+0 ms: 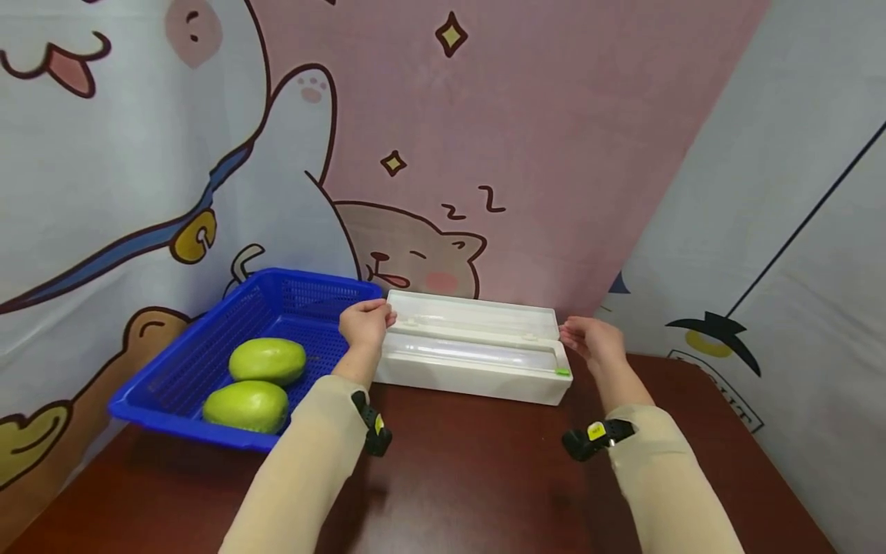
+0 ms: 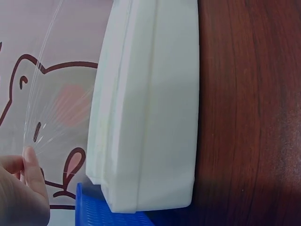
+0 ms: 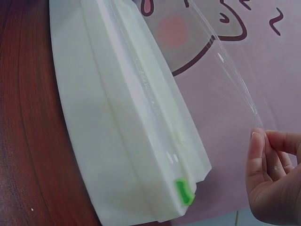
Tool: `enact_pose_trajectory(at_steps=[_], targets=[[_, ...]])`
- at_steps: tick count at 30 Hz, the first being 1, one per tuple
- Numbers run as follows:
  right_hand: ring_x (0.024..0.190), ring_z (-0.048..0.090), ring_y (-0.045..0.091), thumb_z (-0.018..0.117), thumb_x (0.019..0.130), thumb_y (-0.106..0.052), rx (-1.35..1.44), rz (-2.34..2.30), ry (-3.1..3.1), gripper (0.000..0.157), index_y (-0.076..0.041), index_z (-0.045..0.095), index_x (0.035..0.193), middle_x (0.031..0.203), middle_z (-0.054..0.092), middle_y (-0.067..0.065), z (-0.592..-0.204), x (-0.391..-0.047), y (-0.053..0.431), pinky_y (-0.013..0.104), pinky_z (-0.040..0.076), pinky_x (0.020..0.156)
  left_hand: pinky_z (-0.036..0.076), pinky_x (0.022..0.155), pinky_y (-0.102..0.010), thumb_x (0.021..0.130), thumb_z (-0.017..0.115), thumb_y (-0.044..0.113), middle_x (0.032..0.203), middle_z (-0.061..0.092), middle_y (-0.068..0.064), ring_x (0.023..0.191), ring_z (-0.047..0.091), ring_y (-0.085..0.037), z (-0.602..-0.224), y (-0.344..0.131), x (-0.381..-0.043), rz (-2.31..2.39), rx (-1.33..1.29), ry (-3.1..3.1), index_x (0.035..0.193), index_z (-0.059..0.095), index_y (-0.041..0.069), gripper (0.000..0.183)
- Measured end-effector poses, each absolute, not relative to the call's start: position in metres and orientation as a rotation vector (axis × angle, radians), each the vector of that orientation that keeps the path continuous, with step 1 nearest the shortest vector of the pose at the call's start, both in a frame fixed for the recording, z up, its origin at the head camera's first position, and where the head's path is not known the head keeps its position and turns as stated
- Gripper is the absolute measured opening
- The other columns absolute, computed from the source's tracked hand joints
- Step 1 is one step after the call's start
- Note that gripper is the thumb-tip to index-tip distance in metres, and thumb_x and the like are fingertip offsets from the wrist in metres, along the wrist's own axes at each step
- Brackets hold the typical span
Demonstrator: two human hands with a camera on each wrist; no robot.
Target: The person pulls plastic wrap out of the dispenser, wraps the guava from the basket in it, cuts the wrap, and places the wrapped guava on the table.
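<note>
The left hand (image 1: pixel 364 326) and right hand (image 1: pixel 597 340), near 9 and 3 o'clock of the long white plastic box (image 1: pixel 471 378), pinch clear thin plastic film (image 3: pixel 237 77) between them; probably light, clingy, tear-prone, best held by its corners.

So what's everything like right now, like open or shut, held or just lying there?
White box, open
Lid, tipped back
Clear film, pulled out
Left hand, pinching film
Right hand, pinching film
Blue basket, upright, uncovered
Two green fruits, lying in the basket, looking uncut
</note>
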State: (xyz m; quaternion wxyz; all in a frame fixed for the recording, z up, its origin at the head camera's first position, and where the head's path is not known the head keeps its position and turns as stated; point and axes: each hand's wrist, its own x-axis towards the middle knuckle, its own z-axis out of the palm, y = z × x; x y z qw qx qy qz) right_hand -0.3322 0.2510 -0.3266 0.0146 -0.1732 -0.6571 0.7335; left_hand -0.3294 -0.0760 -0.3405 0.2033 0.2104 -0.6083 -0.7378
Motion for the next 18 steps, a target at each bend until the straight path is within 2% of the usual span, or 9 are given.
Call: enact_pose_trajectory(at_steps=[4,7,13,18], targets=[[0.060,0.064,0.004,0.054,0.092,-0.008,-0.522,2.252,-2.081,0.027,-0.001,0.051,0.118,0.064,0.066,-0.006,-0.324,-0.330,0.254,0.018,0.054,0.065,0.051,0.052,-0.013,0.080,0.063,-0.005,0.093,0.066,-0.023,0.048,0.057,0.000,-0.337,-0.076,-0.326,-2.083,0.571,-1.691,0.100,0.067,-0.009,0.021],[0.060,0.063,0.004,0.053,0.092,-0.009,-0.505,2.238,-2.099,0.027,-0.002,0.051,0.118,0.065,0.066,-0.006,-0.321,-0.328,0.254,0.018,0.054,0.066,0.051,0.053,-0.013,0.081,0.064,-0.004,0.096,0.067,-0.024,0.049,0.057,0.001,-0.334,-0.078,-0.323,-2.086,0.565,-1.705,0.102,0.067,-0.009,0.022],[0.058,0.064,0.005,0.052,0.092,-0.005,-0.408,2.289,-2.050,0.006,-0.007,0.056,0.096,0.063,0.066,-0.005,-0.311,-0.322,0.253,0.018,0.054,0.062,0.051,0.056,-0.013,0.083,0.063,-0.001,0.102,0.067,-0.022,0.053,0.059,0.001,-0.327,-0.082,-0.318,-2.086,0.544,-1.721,0.103,0.068,-0.005,0.021],[0.058,0.064,0.005,0.053,0.092,-0.005,-0.414,2.318,-1.997,0.010,-0.011,0.058,0.086,0.064,0.066,-0.004,-0.305,-0.318,0.253,0.018,0.054,0.062,0.052,0.056,-0.012,0.082,0.062,-0.003,0.104,0.066,-0.022,0.052,0.059,0.001,-0.321,-0.083,-0.314,-2.111,0.504,-1.694,0.103,0.066,-0.008,0.022]])
